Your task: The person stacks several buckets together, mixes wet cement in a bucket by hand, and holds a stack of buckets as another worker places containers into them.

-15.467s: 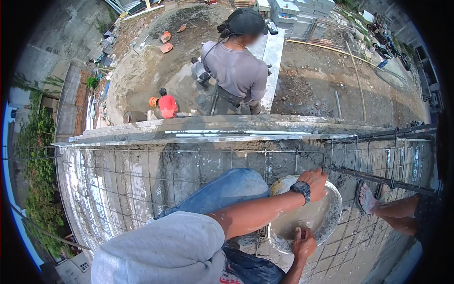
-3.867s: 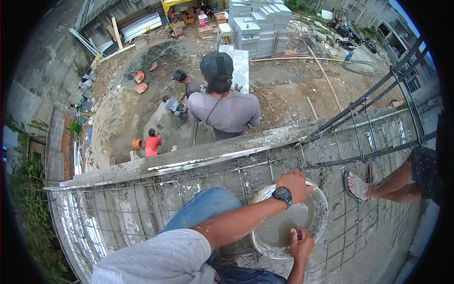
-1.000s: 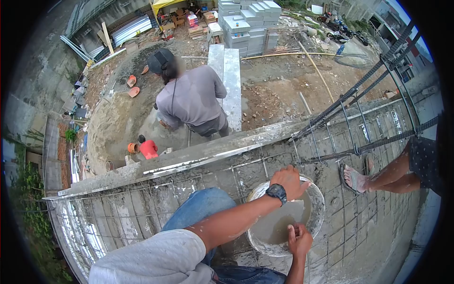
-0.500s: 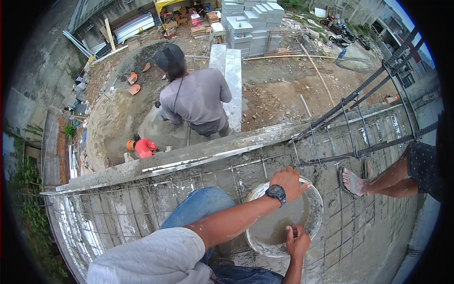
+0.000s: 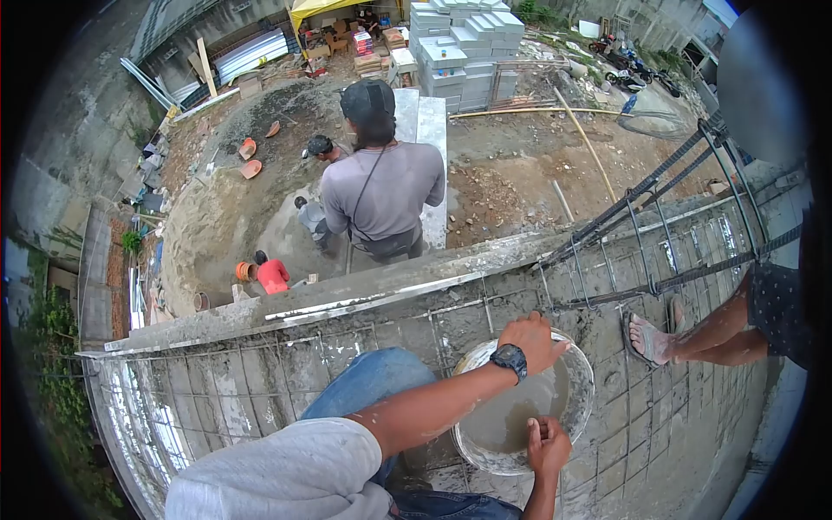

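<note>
A round bucket [image 5: 586,407] crusted with cement stands on the wet concrete between my knees, with grey, soupy slurry [image 5: 511,416] in it. My left hand [image 5: 530,342], with a dark watch on the wrist, reaches across to the far rim. Its fingers bend over the edge and the thumb points right. At the near right rim is my right hand [image 5: 549,445], fingers curled and closed against the edge. Its fingertips are partly hidden. Under and around the bucket runs a grid of steel bars [image 5: 607,425], partly sunk in concrete.
Tied rebar [image 5: 646,195] slants up at the right, near a person's sandalled foot [image 5: 646,338]. A raised formwork edge [image 5: 407,290] runs along the front. Below it stands a person in a grey shirt [image 5: 381,191], with several workers, a sand pile [image 5: 204,221] and stacked grey blocks [image 5: 464,61].
The person in the grey shirt has straightened and shifted right, uncovering two workers behind. A blurred dark round shape has come in at the upper right. My hands stay on the bucket.
</note>
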`<action>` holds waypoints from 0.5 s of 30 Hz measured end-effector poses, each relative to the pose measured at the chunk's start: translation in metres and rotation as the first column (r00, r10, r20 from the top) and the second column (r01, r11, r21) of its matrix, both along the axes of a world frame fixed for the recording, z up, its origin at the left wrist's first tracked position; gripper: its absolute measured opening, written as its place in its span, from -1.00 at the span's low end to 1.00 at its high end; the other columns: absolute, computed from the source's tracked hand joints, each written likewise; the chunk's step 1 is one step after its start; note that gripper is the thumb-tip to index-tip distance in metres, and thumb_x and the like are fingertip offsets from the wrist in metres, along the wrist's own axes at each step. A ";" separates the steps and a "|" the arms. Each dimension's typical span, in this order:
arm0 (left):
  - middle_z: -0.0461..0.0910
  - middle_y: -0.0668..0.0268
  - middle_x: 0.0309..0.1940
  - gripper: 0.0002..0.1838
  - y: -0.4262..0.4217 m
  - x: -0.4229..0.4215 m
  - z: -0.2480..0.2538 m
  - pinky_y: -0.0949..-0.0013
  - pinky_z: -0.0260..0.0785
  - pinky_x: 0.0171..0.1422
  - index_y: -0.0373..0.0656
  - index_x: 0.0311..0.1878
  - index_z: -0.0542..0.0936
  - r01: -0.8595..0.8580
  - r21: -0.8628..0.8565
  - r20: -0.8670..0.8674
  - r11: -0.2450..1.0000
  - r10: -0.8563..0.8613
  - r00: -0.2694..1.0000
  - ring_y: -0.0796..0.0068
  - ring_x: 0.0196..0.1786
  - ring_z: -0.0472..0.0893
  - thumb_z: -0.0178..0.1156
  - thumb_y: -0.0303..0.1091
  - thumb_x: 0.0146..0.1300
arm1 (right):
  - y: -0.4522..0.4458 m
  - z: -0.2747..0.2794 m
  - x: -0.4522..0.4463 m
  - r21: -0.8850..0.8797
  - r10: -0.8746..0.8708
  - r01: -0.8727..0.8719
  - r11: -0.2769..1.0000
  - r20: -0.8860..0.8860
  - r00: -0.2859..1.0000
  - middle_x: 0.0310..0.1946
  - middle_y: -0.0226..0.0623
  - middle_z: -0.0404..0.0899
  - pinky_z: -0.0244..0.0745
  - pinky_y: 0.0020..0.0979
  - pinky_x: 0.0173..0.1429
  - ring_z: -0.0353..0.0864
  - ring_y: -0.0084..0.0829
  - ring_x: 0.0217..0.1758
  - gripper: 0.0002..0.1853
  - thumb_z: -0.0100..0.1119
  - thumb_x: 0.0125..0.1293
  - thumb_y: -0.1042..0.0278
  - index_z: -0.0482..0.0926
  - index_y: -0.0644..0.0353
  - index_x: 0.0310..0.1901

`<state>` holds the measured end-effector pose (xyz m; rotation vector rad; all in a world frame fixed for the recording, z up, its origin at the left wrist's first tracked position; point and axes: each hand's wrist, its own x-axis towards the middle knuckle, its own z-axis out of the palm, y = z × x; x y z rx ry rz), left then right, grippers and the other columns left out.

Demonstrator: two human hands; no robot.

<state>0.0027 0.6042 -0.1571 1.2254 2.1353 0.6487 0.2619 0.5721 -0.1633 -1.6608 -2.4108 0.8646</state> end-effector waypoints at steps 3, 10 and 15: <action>0.69 -0.09 -0.01 -0.26 0.000 0.000 -0.001 -0.02 0.62 0.13 -0.41 0.03 0.72 0.000 0.014 -0.007 1.000 0.000 1.000 -0.10 0.02 0.76 0.17 0.28 0.43 | 0.000 -0.003 0.002 0.008 -0.006 0.006 1.000 -0.011 1.000 -0.45 -0.16 0.76 0.64 -0.24 -0.24 0.79 -0.23 -0.42 -0.75 0.49 0.34 0.17 0.77 0.17 -0.12; 0.69 -0.08 -0.04 -0.22 0.000 0.002 -0.001 0.00 0.64 0.10 -0.44 0.02 0.71 -0.003 0.023 -0.027 1.000 0.003 1.000 -0.09 -0.02 0.77 0.20 0.31 0.41 | 0.000 0.000 0.001 0.009 0.020 -0.020 1.000 0.010 1.000 -0.43 -0.14 0.77 0.65 -0.22 -0.22 0.80 -0.18 -0.40 -0.72 0.49 0.33 0.14 0.77 0.17 -0.10; 0.67 -0.17 -0.04 -0.19 -0.002 0.001 -0.006 -0.05 0.63 0.09 -0.48 0.03 0.68 -0.002 0.077 -0.036 0.997 0.005 0.999 -0.18 0.00 0.76 0.16 0.32 0.43 | -0.001 -0.003 0.003 0.055 0.054 -0.055 0.997 0.029 0.998 -0.43 -0.16 0.77 0.65 -0.22 -0.23 0.79 -0.18 -0.41 -0.70 0.49 0.32 0.13 0.77 0.17 -0.08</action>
